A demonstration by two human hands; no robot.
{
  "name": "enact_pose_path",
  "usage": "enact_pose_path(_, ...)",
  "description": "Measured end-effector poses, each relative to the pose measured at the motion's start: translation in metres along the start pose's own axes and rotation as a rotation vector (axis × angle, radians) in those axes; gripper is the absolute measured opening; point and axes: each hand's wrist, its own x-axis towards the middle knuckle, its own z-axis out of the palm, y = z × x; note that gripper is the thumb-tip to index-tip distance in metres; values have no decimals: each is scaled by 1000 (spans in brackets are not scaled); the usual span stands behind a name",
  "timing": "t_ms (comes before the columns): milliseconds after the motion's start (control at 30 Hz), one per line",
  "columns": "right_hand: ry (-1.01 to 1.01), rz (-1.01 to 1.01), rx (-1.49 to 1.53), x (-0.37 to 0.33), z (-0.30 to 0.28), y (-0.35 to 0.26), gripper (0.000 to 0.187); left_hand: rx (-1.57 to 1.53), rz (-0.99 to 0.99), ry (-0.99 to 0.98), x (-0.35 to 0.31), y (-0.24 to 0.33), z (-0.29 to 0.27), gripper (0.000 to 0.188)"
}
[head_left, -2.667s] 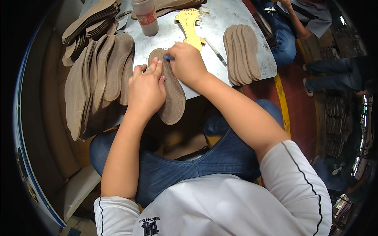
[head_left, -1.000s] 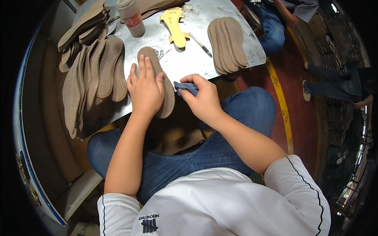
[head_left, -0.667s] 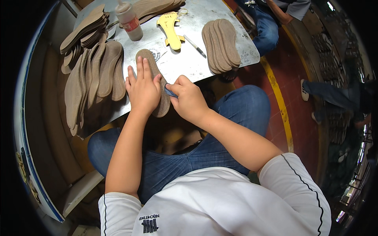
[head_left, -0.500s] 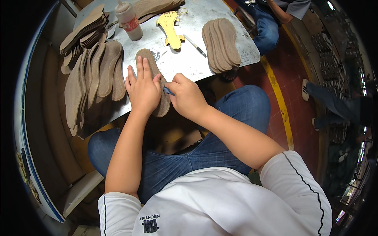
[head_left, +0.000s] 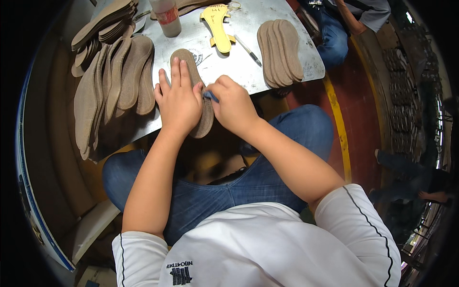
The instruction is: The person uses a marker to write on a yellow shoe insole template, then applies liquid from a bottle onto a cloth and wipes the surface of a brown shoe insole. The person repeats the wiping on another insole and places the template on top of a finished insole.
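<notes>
Edge-rubbing apparently under way: left hand [head_left: 181, 110] spreads open fingers [head_left: 176, 72] over brown insole [head_left: 205, 123], right hand [head_left: 234, 104] pinches blue cloth [head_left: 210, 96] beside them; next stroke likely needs steady bracing.

Wide fisheye view from head height (dark at the rim), near, downward over the table [head_left: 230, 65]

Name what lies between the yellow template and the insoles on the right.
In the head view, a pen lies slanted on the metal table between the yellow template and the insoles.
</notes>
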Motion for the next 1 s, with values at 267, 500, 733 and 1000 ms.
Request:
enact_pose_path(267,-92,49,18,-14,-13,-8,24,-7,25,59,1,-2,2,77)
enact_pose_path(500,-8,43,-15,7,3,-1,21,-32,24,56,0,-2,0,78)
enact_pose_path(733,-40,36,0,-11,-11,-6,22,-9,13,39,0,0,1,75)
enact_pose_path(1000,-107,116,38,-11,-12,-9,19,-13,3,12,1,0,-3,75)
